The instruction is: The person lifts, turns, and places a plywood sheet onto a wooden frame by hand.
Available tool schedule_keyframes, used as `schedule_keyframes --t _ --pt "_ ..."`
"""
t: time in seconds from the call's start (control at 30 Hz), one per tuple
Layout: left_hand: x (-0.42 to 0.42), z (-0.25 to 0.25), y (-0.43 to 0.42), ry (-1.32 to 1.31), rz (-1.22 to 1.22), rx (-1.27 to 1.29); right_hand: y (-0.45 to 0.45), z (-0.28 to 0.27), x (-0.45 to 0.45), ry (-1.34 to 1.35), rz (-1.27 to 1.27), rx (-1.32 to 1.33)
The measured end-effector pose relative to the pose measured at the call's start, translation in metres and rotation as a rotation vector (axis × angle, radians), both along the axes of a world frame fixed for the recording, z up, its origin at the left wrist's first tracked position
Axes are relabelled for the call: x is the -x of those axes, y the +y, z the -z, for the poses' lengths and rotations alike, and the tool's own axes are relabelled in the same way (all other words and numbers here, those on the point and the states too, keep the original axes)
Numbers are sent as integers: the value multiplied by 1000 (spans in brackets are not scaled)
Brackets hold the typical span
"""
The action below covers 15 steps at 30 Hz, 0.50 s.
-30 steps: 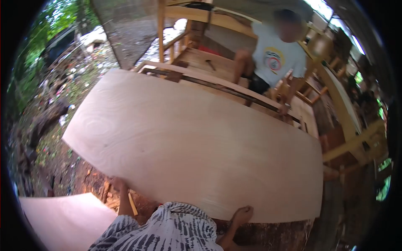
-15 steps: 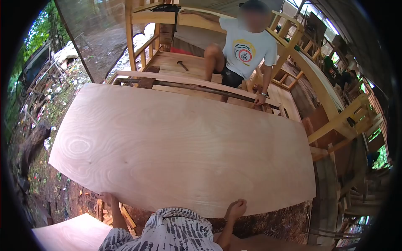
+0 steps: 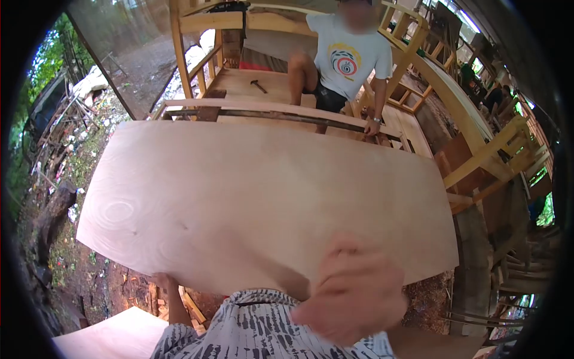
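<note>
A large plywood sheet with pale pinkish grain lies across the middle of the view, its near edge against my patterned shirt. At the near left edge of the sheet, my left hand grips the plywood, its fingers partly hidden beneath it. My right hand is raised above the near right part of the sheet, close to the camera and apart from the plywood. Motion blur smears its fingers. A soft shadow falls on the sheet beside it.
Across from me a person in a white T-shirt rests a hand on a wooden rail. A hammer lies on planks behind. Timber frames stand at right. Another plywood piece and wood offcuts lie lower left.
My right hand has left the near edge of the plywood and risen toward the camera. My left hand stays at the edge. The view has shifted slightly.
</note>
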<state>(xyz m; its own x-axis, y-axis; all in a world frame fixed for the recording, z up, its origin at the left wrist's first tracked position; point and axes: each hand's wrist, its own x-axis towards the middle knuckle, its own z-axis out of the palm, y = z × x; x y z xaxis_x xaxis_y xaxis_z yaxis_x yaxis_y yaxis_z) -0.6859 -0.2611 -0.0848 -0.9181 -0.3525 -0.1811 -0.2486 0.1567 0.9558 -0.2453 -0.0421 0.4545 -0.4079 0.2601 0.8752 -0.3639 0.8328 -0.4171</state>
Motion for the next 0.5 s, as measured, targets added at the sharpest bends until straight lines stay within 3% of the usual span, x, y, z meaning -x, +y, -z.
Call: schedule_keyframes --t 0.13,0.27,0.4,0.47,0.5 --pt "-2 1 -1 27 -10 29 11 -10 -2 -223 231 -103" --pt "-4 2 4 69 -23 57 28 37 11 -484 415 23" --pt "-4 11 5 126 -68 126 49 162 19 -787 616 411" --pt "1 23 -5 179 -29 67 61 258 0 -929 852 476" --pt "-1 21 -7 129 -12 158 60 311 -17 -1038 924 463"
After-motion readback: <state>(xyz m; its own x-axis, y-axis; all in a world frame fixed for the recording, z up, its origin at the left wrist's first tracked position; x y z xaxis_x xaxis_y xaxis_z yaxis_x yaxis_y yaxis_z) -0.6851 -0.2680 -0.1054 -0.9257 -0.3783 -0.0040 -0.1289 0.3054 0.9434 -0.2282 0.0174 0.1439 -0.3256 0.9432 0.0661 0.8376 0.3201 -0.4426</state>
